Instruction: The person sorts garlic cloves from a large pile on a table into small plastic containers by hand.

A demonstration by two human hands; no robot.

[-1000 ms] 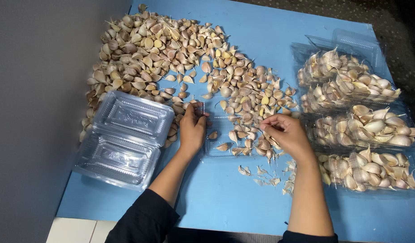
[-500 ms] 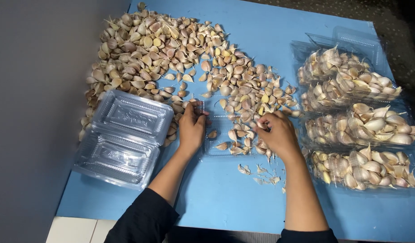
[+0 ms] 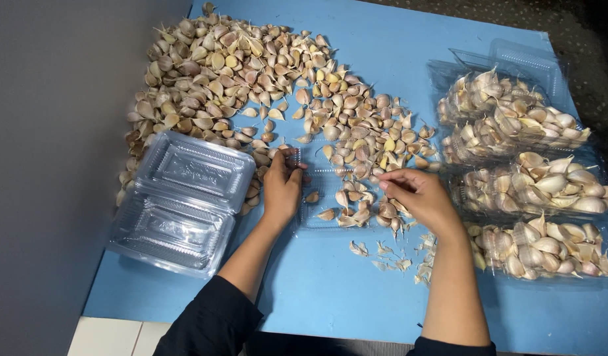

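Right hand [image 3: 419, 198], fingers curled with tips pinched, on garlic cloves [image 3: 357, 142] at the right end of the clear tray [image 3: 317, 221]. Left hand [image 3: 282, 188] flat, pinning the tray's left edge, grips nothing.

Black sleeves [image 3: 215, 316], bare forearms, bare hands

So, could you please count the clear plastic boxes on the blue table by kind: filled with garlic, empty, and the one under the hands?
Filled boxes of garlic cloves: 4, in a column on the right
Empty clamshell box, open, left of the left hand: 1
Clear tray between the left hand and the right hand, partly filled: 1
Total: 6
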